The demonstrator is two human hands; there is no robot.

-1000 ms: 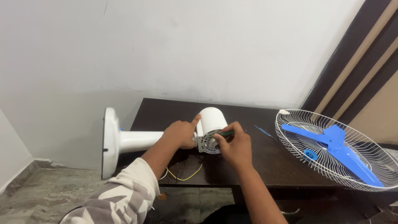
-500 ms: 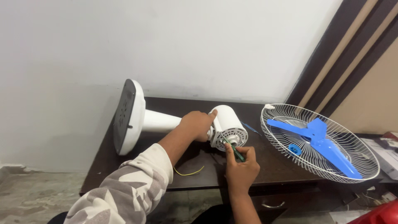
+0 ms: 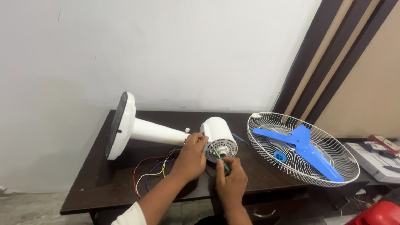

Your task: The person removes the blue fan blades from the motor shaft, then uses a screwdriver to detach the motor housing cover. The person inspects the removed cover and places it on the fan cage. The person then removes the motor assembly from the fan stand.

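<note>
White fan stand (image 3: 141, 129), dark underside on base. White motor housing (image 3: 218, 135), perforated pale grey face. Green-handled screwdriver (image 3: 223, 162). Wires (image 3: 152, 168): red, blue, yellow, white. Table (image 3: 104, 183) dark brown. Wire guard (image 3: 333, 156) white; blade (image 3: 302, 143) bright blue. Wall (image 3: 166, 50) white; beyond it dark brown and beige stripes. Red object (image 3: 377, 214) in corner.

White fan motor housing (image 3: 218, 138) (vented face frontward) lies sideways; green screwdriver (image 3: 221, 160) against it.

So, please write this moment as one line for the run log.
left hand: steadies white fan motor | right hand: holds green screwdriver at motor face | fan on side, dark table
</note>
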